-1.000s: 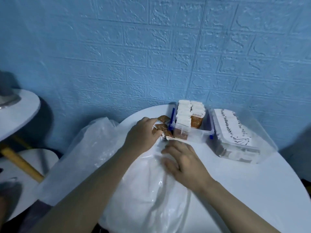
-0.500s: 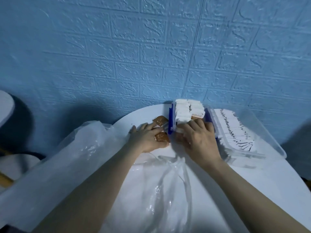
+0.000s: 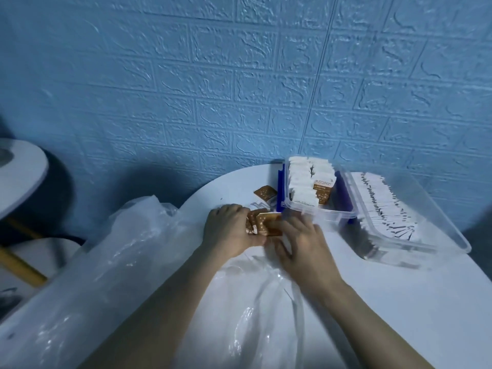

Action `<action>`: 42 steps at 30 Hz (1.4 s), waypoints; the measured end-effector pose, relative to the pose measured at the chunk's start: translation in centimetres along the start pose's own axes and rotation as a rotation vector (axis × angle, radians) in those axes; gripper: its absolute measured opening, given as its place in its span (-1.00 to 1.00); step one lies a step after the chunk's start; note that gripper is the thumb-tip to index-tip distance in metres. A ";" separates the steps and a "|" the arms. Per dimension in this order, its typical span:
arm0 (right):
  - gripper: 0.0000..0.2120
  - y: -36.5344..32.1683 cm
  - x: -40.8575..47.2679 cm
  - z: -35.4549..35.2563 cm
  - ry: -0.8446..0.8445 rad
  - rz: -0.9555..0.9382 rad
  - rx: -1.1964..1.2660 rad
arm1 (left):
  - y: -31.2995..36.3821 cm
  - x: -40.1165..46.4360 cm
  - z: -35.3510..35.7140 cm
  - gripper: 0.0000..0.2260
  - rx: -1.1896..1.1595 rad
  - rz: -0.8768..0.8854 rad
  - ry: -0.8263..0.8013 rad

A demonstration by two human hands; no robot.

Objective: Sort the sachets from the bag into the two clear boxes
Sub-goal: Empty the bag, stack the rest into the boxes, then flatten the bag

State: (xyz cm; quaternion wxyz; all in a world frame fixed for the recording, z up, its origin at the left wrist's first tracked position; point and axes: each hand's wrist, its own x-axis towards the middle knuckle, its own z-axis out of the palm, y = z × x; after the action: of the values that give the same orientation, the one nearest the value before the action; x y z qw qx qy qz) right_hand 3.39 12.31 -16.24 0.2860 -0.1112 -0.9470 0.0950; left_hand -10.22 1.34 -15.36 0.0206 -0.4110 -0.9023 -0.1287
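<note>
Plastic bag (crumpled) under arms, brown sachet beside box

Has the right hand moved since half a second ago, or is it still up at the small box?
Yes. The right hand has come back toward the person, off the small clear box, down to the brown sachets that the left hand holds.

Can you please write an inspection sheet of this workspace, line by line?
Surface: round white table, against the wall.
Job's things: brown sachets between both hands; one loose sachet; small box partly filled; large box with white sachets; plastic bag lying open.
Clutter: nothing seen.
Grips: left hand holds the sachets; right hand touches them, fingers fairly straight.
Cables: nothing seen.
Surroundings: blue brick-pattern wall; second white table at left.
</note>
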 end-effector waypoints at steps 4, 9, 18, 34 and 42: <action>-0.72 0.0 -1.6 1.3 -0.070 0.068 0.090 | 0.5 -0.6 0.4 -0.47 -0.201 0.024 0.063; -0.85 0.2 -1.9 1.1 -0.002 0.291 0.361 | 1.7 -1.1 -0.1 -0.68 -0.409 -0.046 0.140; -0.56 0.8 -1.5 1.0 -0.056 0.530 0.567 | 2.3 -1.7 -2.3 -0.80 -0.804 -0.147 0.259; -0.39 -0.3 0.7 0.2 -0.387 0.276 0.256 | 0.8 -3.7 2.6 -0.61 -1.168 -0.256 0.502; -0.41 0.4 1.3 -0.6 -0.463 0.285 0.214 | 1.1 -3.6 2.7 -0.55 -1.237 -0.261 0.469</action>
State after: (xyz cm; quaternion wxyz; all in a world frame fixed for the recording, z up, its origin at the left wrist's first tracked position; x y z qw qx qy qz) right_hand 2.72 13.16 -15.14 0.0560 -0.1877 -0.9465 0.2564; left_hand -6.86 0.03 -18.29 -0.0390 -0.1959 -0.6763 -0.7090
